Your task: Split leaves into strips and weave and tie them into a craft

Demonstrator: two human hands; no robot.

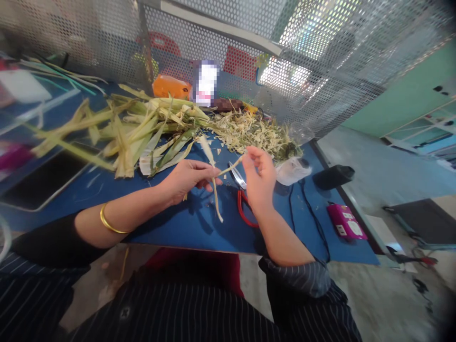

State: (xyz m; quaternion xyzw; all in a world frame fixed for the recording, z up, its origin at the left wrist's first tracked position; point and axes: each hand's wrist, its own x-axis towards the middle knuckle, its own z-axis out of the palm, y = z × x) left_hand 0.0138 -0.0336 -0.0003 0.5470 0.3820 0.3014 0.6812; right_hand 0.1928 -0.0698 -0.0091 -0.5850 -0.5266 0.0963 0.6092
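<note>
Pale strips of corn husk (pixel 231 167) stretch between my two hands above the blue table. My left hand (pixel 190 179) pinches them where they cross, one end hanging down and a wider piece sticking up. The fingers of my right hand (pixel 260 178) are closed on the other end of the strip. Beneath my right hand lie scissors with red handles (pixel 243 209), their blades apart and partly covered by the hand. Beyond my left hand rests a heap of long green and yellow corn husks (pixel 142 130).
Shredded husk bits (pixel 258 133) are piled at the back. A dark phone (pixel 50 178) lies left; a lit phone (pixel 206 83) stands by an orange pack (pixel 171 87). To the right are a plastic bag (pixel 294 171), black cylinder (pixel 333 177), cables and purple box (pixel 345 222). Perforated mesh (pixel 213 33) rises behind.
</note>
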